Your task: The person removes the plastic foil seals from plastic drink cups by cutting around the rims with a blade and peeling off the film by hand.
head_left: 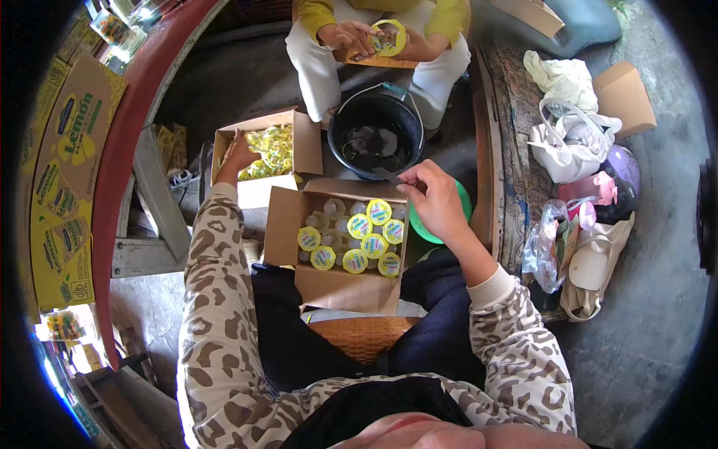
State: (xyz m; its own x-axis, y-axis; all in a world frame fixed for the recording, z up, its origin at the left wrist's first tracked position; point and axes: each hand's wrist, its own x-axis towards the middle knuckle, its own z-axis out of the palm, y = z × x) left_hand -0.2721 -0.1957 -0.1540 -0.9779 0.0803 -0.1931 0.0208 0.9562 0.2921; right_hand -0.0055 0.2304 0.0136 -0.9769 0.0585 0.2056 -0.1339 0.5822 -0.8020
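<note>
My left hand reaches over the near left side of a cardboard box filled with small yellow packets. Its fingers look apart, and I see nothing held in them. Between finger and thumb my right hand pinches a thin dark blade, which points left near the bucket's rim. On my lap an open carton holds several plastic cups, some with yellow lemon-printed lids facing up, others showing clear rounded bottoms.
A black bucket with dark contents stands ahead, beyond the carton. Behind it a seated person's hands hold a yellow-labelled cup. Right of my hand is a green basin. Bags lie right; a printed lemon carton stands left.
</note>
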